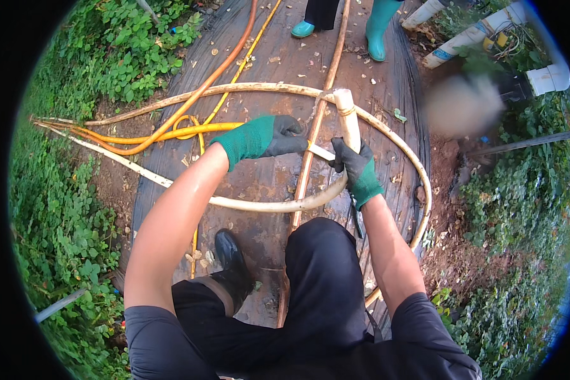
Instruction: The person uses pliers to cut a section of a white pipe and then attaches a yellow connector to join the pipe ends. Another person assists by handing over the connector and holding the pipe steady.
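Note:
My left hand, in a green and dark grey glove, is closed around a pale straight piece with a yellow end. This piece spans the gap to my other hand; its exact kind is unclear. A yellow hose runs up to my left wrist, where the glove hides it. In the same kind of glove, my right hand grips a thick cream hose just below its upright end. A band rings the hose near that end. From there the hose bends down and curves left. Below my right hand hangs a thin black object, partly hidden.
Long hose loops lie on dark ground sheeting, beside an orange hose. A brownish pipe runs lengthwise beneath my hands. Another person's teal boots stand ahead. White pipes are at upper right; leafy plants line both sides.

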`<state>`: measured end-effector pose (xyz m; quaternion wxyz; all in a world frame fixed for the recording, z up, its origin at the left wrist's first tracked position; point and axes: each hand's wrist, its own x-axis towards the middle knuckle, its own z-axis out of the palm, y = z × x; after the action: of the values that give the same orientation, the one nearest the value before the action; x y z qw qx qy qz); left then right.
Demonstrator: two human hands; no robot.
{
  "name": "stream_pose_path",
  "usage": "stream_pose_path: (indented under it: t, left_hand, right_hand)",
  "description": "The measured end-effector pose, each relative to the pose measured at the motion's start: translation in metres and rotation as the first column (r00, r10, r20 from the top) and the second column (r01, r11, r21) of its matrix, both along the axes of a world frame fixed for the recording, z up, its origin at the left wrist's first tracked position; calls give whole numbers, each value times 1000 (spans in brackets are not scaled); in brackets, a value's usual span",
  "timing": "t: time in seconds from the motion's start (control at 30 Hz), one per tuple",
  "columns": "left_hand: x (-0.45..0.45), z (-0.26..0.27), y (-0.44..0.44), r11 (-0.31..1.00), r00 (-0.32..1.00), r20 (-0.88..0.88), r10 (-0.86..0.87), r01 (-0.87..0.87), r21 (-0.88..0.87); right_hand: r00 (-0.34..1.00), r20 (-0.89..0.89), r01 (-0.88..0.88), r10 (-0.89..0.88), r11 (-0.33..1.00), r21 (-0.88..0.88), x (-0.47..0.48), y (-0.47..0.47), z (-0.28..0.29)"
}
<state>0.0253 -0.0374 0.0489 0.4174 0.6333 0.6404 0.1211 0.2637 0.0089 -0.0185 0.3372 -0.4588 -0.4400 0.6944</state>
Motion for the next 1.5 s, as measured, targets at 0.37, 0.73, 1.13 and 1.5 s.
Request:
stream_pose_path:
  t: [0.37,0.73,1.13,1.5]
  left_hand:
    - [-4,33,10,936,858,462,225,-322,141]
    - [33,52,24,990,999,20,42,-44,136]
    - [46,37,28,991,997,-42,69,-64,115]
    - [4,-33,23,966,984,138,110,-138,218]
  right_hand:
    - [868,-262,406,-422,907,-115,-81,13,73]
    - [856,-219,461,-468,883,-85,-59,-6,33]
    - [925,-24,375,-379,904,204,-72,3,-7]
    - [744,542,134,-390,883,451,-58,5,-10]
